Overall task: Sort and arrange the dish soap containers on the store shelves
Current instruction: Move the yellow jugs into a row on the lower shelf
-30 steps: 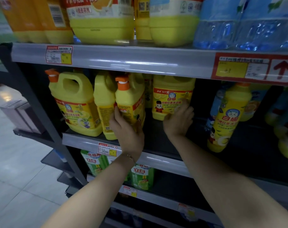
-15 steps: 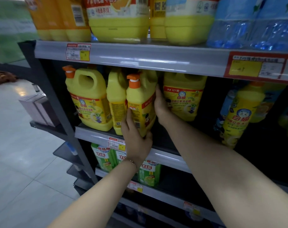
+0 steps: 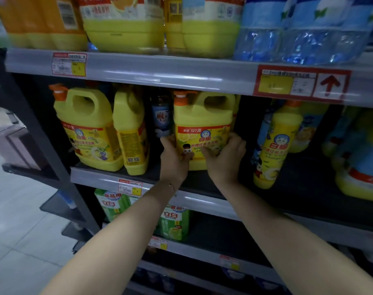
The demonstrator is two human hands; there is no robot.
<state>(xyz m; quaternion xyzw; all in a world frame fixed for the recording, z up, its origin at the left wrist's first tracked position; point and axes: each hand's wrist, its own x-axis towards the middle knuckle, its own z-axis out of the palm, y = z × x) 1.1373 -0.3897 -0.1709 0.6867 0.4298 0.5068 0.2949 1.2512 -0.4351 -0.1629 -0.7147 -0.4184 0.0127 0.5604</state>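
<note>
Forearms: two bare forearms reach up and forward from the bottom edge, with a thin bracelet (image 3: 170, 185) on the left wrist.
Left hand: the left hand (image 3: 173, 160) grasps the lower left corner of a large yellow plastic jug with an orange cap and a moulded handle (image 3: 202, 118). The thumb lies on the front label and the fingers curl round the left side.
Right hand: the right hand (image 3: 226, 160) clasps the same jug at its lower right corner, fingers wrapped round the right side and thumb on the label.
Task jug, position: upright between both hands on the grey metal middle shelf (image 3: 96, 177), label facing out. The hands hide its base, so I cannot tell whether it rests on the board.
Below: green rectangular soap packs (image 3: 174, 222) stand on the lower shelf, behind the left forearm.
Left neighbours: a second yellow handled jug (image 3: 89, 128) stands at the shelf's left end. Just beside it is a yellow jug turned side-on (image 3: 131, 133).
Right neighbour: a tall slim yellow bottle (image 3: 275, 145) leans slightly, standing apart from the held jug.
Behind: a dark bottle with a blue label (image 3: 161, 118) shows in the gap between the side-on jug and the held one, set further back.
Upper shelf: wide yellow jugs (image 3: 125, 24) stand on the left and clear blue refill packs (image 3: 298, 35) on the right.
Shelf edge: a red-framed price tag with an upward arrow (image 3: 302, 84) is fixed under the blue packs.
</note>
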